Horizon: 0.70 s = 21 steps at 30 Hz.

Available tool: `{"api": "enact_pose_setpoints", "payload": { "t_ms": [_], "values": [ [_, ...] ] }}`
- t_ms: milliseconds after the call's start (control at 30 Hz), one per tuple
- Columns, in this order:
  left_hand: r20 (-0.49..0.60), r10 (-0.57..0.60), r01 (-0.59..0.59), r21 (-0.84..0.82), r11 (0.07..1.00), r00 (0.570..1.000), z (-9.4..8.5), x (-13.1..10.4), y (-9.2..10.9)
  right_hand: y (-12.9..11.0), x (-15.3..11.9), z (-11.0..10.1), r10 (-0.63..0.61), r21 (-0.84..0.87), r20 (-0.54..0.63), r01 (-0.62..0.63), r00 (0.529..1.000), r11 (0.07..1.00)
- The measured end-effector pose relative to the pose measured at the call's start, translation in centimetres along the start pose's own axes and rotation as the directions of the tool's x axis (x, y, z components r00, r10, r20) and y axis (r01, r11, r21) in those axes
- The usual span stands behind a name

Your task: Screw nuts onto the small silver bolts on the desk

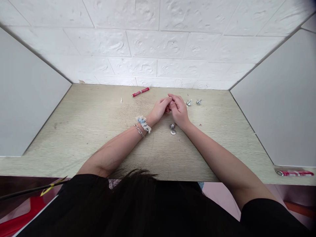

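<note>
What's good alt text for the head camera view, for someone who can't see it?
A person's left hand and right hand meet over a pale wood-grain desk, anything held between them hidden. Small metal fittings and a washer lie nearby. One red cylinder lies near the white brick-patterned wall, another at the desk's front right.

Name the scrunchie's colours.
The scrunchie is pale blue and off-white, best seen in the head view.

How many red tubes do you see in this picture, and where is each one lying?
2. One red tube lies at the back of the tabletop, near the white wall; the other lies near its front edge, far right. Neither seems hidden.
</note>
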<state>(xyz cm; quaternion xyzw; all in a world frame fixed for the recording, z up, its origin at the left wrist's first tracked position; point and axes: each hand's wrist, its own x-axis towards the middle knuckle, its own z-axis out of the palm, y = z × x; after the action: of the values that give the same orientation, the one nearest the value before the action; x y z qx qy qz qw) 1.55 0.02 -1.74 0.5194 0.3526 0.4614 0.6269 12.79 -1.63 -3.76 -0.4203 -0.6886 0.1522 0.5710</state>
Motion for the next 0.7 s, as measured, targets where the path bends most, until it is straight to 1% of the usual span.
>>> {"api": "enact_pose_setpoints", "payload": {
  "t_ms": [133,200,333,533,700],
  "values": [
    [-0.003,-0.014,0.014,0.009,1.0,1.0,0.04,-0.08,0.08,-0.01,0.02,-0.03,0.011,0.014,0.002,-0.011,1.0,1.0],
    [-0.001,-0.013,0.013,0.022,1.0,1.0,0.01,-0.12,0.1,-0.05,-0.02,0.01,0.034,0.032,-0.003,-0.034,0.999,0.999],
    [0.005,-0.003,0.003,0.034,0.999,1.0,-0.02,-0.22,0.17,-0.22,-0.14,0.17,0.103,0.101,0.026,-0.105,0.994,0.989],
    [0.013,-0.007,0.006,0.036,0.999,1.0,0.34,-0.61,0.78,-0.56,-0.26,0.23,0.152,0.173,0.018,-0.153,0.988,0.973],
    [0.066,0.004,-0.007,0.045,0.999,0.998,0.29,-0.75,0.84,-0.52,-0.31,0.26,0.216,0.173,0.008,-0.214,0.976,0.961]
  ]
}}
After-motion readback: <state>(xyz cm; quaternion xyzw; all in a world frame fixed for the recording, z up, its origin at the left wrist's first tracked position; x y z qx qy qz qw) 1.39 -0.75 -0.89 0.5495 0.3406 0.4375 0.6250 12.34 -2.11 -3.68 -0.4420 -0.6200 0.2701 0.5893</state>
